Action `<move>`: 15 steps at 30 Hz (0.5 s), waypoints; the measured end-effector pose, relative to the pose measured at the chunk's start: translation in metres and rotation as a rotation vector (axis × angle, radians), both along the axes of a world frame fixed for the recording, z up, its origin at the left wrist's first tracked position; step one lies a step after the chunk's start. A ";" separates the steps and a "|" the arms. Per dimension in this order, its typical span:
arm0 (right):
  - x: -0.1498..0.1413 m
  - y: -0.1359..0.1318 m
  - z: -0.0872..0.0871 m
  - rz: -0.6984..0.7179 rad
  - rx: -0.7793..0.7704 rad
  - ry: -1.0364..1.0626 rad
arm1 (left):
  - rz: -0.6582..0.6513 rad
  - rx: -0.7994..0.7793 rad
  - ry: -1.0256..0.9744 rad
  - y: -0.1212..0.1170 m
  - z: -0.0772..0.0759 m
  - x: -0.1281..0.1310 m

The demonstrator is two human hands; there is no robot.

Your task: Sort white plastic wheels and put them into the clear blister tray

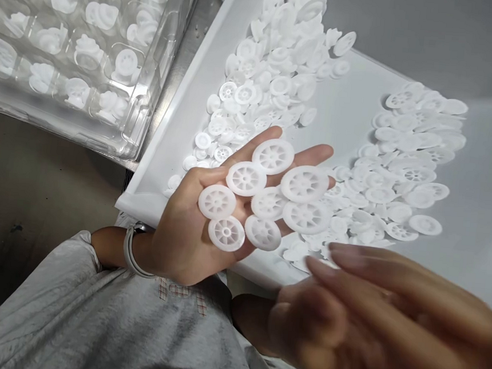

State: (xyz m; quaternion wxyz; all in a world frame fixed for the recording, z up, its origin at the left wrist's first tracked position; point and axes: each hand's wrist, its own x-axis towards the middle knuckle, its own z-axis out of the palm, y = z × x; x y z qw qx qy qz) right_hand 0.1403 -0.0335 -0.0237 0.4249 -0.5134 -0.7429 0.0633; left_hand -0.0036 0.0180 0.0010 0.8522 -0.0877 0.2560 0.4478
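Note:
My left hand (pixel 190 225) is palm up, fingers stretched out, holding several white plastic spoked wheels (pixel 246 179) spread over the palm and fingers. These wheels are round, with a thick rim and a small hub. At the lower right is my right hand (pixel 372 316), blurred by motion. Its fingers look extended and apart, and I see nothing in them. Just beyond its fingertips lies a heap of similar white wheels (pixel 378 193). Behind my left hand, a second heap of small white wheels (pixel 276 84) runs up the left side; my left hand hides part of it.
Both heaps lie in a large white tray (pixel 162 160) with a raised left edge. To the upper left, a clear plastic tray (pixel 133 146) has compartments with white parts in them. A metal surface (pixel 194 36) shows between the two trays.

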 end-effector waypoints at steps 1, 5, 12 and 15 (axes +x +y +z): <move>0.002 0.004 -0.002 -0.034 0.076 0.026 | 0.005 0.004 0.004 0.000 -0.001 0.000; -0.001 0.012 -0.008 -0.067 0.242 0.043 | -0.013 -0.003 -0.006 0.000 -0.003 0.000; -0.032 0.007 -0.004 -0.043 0.110 0.130 | -0.046 0.015 -0.027 0.002 -0.004 0.000; -0.036 0.010 -0.006 -0.019 0.123 0.133 | -0.075 0.031 -0.086 0.002 -0.005 0.000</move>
